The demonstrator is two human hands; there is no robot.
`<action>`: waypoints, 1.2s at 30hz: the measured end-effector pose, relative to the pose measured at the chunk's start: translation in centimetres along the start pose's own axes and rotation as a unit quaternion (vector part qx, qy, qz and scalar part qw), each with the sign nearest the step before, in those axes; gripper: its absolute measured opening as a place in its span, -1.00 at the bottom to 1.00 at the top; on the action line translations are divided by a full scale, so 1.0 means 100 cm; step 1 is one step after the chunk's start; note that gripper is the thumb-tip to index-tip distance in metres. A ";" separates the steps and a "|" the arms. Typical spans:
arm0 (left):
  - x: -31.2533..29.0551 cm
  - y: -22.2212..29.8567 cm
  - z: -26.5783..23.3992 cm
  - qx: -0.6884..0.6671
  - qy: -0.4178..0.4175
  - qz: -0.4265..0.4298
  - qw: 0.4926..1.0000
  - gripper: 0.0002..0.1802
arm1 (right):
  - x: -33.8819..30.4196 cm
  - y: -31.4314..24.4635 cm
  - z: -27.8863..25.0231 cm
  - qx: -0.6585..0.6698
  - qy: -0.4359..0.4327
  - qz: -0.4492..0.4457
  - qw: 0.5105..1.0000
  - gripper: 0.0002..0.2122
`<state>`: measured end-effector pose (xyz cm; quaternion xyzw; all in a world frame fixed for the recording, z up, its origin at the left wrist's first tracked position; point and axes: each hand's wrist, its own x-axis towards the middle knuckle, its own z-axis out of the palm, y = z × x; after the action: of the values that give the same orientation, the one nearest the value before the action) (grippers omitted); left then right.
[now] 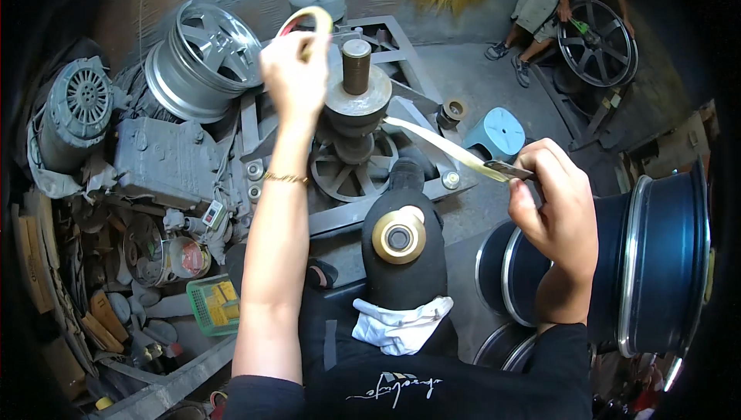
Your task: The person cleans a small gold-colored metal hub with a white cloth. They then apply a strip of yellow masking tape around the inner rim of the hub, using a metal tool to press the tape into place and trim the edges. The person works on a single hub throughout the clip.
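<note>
A grey metal frame (336,224) lay beneath the landmark, a stepped metal spindle with a brown upright post (370,99). Left of the spindle sat a silver spoked wheel rim (204,61); right of it, a pale-blue plastic stool (500,133). A flat, pale-yellow strip (436,142) ran from the spindle's side toward the right hand (556,196). Nearer the wearer than the spindle, a tan tape roll (388,252) rested on the leg. Just left of the spindle's post, the left hand (297,72) gripped a thin yellowish ring (312,12); the right pinched a thin, dark flat piece (511,170) at the strip's end. Good practice probably called for even tension, no twist, and fingertips clear of the piece's edge.
</note>
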<state>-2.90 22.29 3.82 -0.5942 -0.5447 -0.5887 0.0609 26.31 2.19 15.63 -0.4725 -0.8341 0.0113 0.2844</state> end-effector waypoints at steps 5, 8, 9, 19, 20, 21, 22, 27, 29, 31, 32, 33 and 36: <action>-0.026 -0.009 0.057 0.049 -0.072 0.189 0.978 -0.81 | 0.004 0.009 -0.018 0.012 -0.033 -0.012 0.999 -0.84; -0.039 -0.014 0.052 0.087 -0.080 0.192 0.974 -0.77 | 0.008 0.019 -0.024 0.008 -0.072 -0.033 0.997 -0.85; -0.040 -0.013 0.051 0.089 -0.067 0.203 0.973 -0.78 | 0.010 0.022 -0.026 0.023 -0.088 -0.037 0.995 -0.85; -0.045 0.011 0.006 -0.174 -0.189 -0.070 0.964 -0.75 | 0.063 0.011 -0.049 0.122 -0.134 -0.157 0.971 -0.89; -0.040 0.015 -0.004 -0.300 -0.225 -0.143 0.916 -0.69 | 0.070 0.005 -0.052 0.131 -0.144 -0.167 0.967 -0.91; -0.038 0.020 -0.013 -0.422 -0.258 -0.213 0.843 -0.63 | 0.076 0.001 -0.054 0.142 -0.140 -0.177 0.964 -0.91; -0.038 0.026 -0.025 -0.440 -0.282 -0.210 0.826 -0.56 | 0.081 -0.002 -0.056 0.152 -0.137 -0.186 0.961 -0.91; -0.119 -0.010 -0.073 -0.425 -0.297 -0.335 0.787 -0.22 | 0.094 -0.018 -0.067 0.204 -0.116 -0.208 0.950 -0.91; -0.197 -0.025 -0.083 -0.347 -0.357 -0.403 0.768 -0.20 | 0.095 -0.025 -0.066 0.205 -0.116 -0.211 0.949 -0.91; -0.284 -0.029 -0.091 -0.300 -0.475 -0.438 0.702 -0.22 | 0.096 -0.032 -0.064 0.208 -0.116 -0.222 0.946 -0.91; -0.301 0.009 -0.101 -0.282 -0.438 -0.300 0.799 -0.19 | 0.092 -0.027 -0.063 0.204 -0.118 -0.217 0.947 -0.91; -0.319 0.015 -0.110 -0.331 -0.444 -0.404 0.728 -0.14 | 0.092 -0.028 -0.061 0.209 -0.117 -0.226 0.944 -0.91; -0.334 0.041 -0.131 -0.359 -0.460 -0.496 0.643 -0.09 | 0.089 -0.034 -0.061 0.197 -0.146 -0.186 0.951 -0.90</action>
<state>1.29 -7.96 -15.53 -0.4046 -0.4615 -0.3316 -0.7165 23.15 5.87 25.87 -0.2369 -0.9206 0.1917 0.2440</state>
